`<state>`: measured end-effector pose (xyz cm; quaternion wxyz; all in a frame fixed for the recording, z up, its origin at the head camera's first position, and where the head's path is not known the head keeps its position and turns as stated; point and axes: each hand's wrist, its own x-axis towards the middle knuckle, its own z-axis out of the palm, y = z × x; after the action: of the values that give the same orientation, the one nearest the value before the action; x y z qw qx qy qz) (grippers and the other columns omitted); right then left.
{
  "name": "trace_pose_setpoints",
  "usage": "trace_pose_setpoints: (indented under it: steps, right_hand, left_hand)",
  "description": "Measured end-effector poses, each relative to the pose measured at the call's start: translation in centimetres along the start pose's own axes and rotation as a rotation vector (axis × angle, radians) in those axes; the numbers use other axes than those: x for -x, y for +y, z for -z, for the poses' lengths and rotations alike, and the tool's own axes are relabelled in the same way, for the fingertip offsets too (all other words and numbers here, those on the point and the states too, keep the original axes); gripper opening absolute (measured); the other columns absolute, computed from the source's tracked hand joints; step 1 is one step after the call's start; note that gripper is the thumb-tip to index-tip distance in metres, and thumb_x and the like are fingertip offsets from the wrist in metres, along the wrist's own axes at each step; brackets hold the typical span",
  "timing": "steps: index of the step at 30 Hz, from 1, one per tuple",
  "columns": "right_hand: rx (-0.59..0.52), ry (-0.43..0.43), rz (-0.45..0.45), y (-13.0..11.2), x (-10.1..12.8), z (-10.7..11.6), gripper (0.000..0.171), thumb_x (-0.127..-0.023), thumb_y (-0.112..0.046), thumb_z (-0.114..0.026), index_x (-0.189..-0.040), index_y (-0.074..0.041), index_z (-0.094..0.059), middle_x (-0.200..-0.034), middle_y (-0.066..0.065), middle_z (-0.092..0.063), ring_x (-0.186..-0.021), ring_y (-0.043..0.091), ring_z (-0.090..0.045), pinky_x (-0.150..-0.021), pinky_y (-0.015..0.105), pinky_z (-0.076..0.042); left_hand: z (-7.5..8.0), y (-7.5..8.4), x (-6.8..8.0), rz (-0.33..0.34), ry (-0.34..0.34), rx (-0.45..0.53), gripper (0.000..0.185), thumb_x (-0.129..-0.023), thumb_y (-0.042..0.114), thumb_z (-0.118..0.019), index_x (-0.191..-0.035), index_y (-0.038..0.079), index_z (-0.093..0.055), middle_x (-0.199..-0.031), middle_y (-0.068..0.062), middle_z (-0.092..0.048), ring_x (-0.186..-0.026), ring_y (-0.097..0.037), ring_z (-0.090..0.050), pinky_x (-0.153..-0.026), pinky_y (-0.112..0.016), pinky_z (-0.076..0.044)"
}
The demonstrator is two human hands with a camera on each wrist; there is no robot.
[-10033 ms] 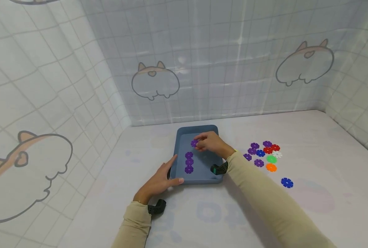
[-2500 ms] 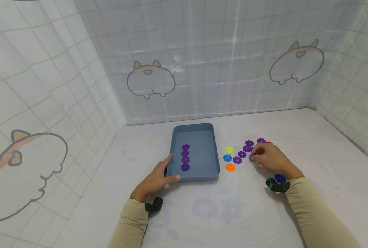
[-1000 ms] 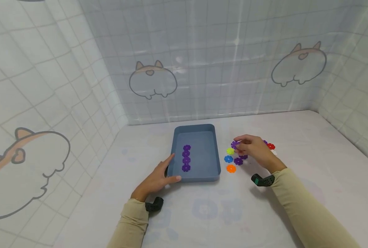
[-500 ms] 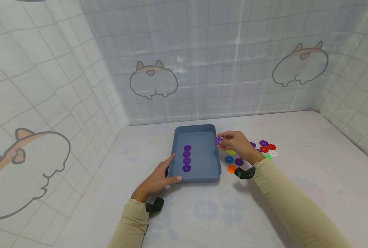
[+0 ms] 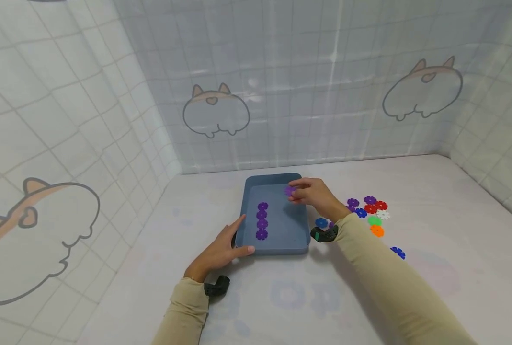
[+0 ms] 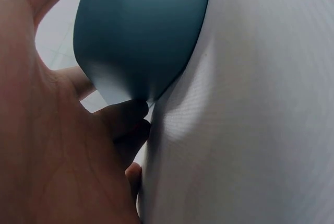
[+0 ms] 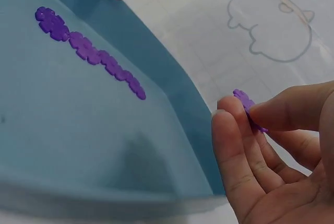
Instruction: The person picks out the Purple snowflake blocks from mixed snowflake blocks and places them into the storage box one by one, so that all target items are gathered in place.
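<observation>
Now we have a small purple plastic flower-shaped disc [image 7: 249, 110] pinched on edge between thumb and fingertips [image 7: 229, 130] of our right hand [image 5: 313, 195], held in the air over the far right part of the shallow blue-grey plastic tray [image 5: 301, 242]. We judge the disc light, thin and stiff, with a notched rim that gives the fingertips something to bite on; a pinch across the rim, as we have it, looks the surest hold, since the flat faces are probably smooth and slippery. It should need hardly any force.

Down on the tray floor, a row of four matching purple discs [image 5: 262, 220] lies flat, each touching the next.

Our left hand [image 5: 221, 249] is at the tray's near left corner, thumb along the near wall and straight fingers laid against the left side; the left wrist view shows the palm pressed right up to the rounded corner.

Out to the right on the white table [image 5: 432, 201] sits a loose scatter of coloured discs [image 5: 369, 211], purple, blue, red, white, green and orange, with one dark blue disc [image 5: 398, 252] apart, nearer us.
</observation>
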<state>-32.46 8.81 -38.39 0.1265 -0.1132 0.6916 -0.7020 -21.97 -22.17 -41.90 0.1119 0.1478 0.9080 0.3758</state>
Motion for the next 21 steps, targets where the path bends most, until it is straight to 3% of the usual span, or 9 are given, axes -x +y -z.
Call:
trace_pose_setpoints:
  steps: [7, 21]
  right_hand:
    - [0.048, -0.013, 0.003, 0.4, -1.3, -1.2, 0.039, -0.097, 0.002, -0.062, -0.135, 0.008, -0.058, -0.111, 0.023, -0.068, -0.094, 0.025, -0.072, -0.089, 0.038, -0.056]
    - [0.155, -0.029, -0.028, 0.5, -3.6, -3.0, 0.041, -0.095, 0.002, -0.063, -0.135, 0.005, -0.059, -0.105, 0.019, -0.068, -0.105, 0.041, -0.067, -0.090, 0.047, -0.055]
  left_hand:
    - [-0.1, -0.1, -0.1, 0.014, 0.002, -0.006, 0.097, -0.090, 0.055, -0.069, -0.163, 0.029, -0.011, -0.166, -0.006, -0.013, -0.150, -0.042, 0.002, -0.117, -0.063, -0.005]
    - [-0.1, 0.0, -0.1, 0.035, 0.004, 0.011, 0.095, -0.090, 0.054, -0.070, -0.162, 0.033, -0.012, -0.166, -0.001, -0.014, -0.151, -0.038, 0.002, -0.117, -0.063, -0.007]
